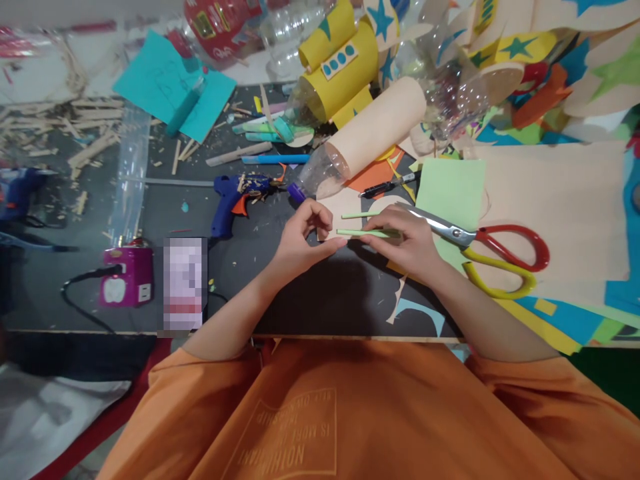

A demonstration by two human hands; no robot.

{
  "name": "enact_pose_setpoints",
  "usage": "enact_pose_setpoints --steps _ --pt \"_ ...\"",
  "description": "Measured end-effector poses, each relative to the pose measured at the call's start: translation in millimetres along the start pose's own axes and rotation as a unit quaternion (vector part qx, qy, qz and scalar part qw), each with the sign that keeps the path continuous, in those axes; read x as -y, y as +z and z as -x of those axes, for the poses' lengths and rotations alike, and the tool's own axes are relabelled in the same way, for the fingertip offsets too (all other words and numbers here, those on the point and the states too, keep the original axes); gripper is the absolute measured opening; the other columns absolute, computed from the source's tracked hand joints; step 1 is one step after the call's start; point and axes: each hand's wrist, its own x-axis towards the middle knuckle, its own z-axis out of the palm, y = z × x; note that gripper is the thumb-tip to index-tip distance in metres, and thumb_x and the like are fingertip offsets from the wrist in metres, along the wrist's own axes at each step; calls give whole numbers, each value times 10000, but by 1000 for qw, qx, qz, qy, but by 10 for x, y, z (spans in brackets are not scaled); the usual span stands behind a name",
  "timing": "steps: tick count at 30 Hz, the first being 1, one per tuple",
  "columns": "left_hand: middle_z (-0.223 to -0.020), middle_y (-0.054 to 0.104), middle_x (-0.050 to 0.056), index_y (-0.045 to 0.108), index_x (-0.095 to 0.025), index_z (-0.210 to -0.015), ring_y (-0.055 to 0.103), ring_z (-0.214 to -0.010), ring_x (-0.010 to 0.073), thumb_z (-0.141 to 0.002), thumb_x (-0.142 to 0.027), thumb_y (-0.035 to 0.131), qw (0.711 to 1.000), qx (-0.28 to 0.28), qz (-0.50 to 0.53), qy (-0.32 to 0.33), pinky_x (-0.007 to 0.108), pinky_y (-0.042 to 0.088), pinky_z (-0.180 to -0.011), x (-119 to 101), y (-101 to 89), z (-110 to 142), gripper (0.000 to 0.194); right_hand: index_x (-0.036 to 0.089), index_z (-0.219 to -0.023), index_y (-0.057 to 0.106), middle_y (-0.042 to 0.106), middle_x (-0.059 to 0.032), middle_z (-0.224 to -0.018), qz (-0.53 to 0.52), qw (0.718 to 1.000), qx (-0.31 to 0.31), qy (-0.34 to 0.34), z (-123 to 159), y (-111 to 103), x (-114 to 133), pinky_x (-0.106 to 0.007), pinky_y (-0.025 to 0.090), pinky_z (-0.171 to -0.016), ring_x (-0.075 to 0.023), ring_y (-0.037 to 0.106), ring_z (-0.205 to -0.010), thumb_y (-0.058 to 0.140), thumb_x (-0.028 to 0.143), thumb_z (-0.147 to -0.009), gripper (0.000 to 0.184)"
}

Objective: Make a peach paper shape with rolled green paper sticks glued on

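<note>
My right hand point(403, 237) grips two thin light-green paper strips point(354, 215), which look folded or rolled and point left, one above the other. The end of the lower strip is close to the thumb of my left hand point(307, 237). That hand has its fingers curled and its thumb stretched apart, with nothing visible between them. Beneath the strips lies a cream piece of paper point(340, 203). Large scissors point(453, 230) with one red and one yellow handle rest just behind my right hand, partly over a light-green sheet point(450, 187).
A blue glue gun point(227, 200) lies left of my hands. Beyond them is a clear bottle wrapped in cream paper point(383, 127), beside a yellow-wrapped one point(340, 70). A purple power adapter point(127, 277) sits left, near wood scraps point(95, 147). Coloured paper sheets point(560, 213) cover the right side.
</note>
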Motion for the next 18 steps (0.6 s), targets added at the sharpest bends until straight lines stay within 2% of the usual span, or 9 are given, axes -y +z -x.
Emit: enact_pose_setpoints --steps 4,9,13,18 --pt "-737 550 -35 556 -197 -813 486 -634 85 -653 -390 826 997 39 -61 6 202 420 -602 8 -4 14 369 225 -800 651 724 -13 -737 -3 1000 1 -26 -5 21 14 -311 467 -632 -161 627 -677 669 266 -849 66" --pt "-785 650 -2 620 -183 -784 562 -675 92 -786 -288 704 985 76 -140 61 198 426 -598 4 14 12 134 219 -802 660 725 -14 -735 4 999 23 -39 2 42 17 -304 463 -636 -156 622 -680 642 292 -882 110" --pt "-747 659 -14 613 -181 -743 566 -640 80 -787 -192 675 979 64 -163 109 187 411 -570 6 24 13 77 219 -797 663 713 -11 -704 7 999 34 -30 8 41 14 -306 462 -629 -155 615 -661 627 331 -893 151" --pt "-693 636 -14 601 -188 -713 546 -625 101 -775 -226 655 980 28 -172 93 219 427 -596 19 15 15 90 230 -847 661 734 -18 -777 -13 999 30 -17 2 16 28 -311 484 -652 -164 648 -715 639 281 -870 60"
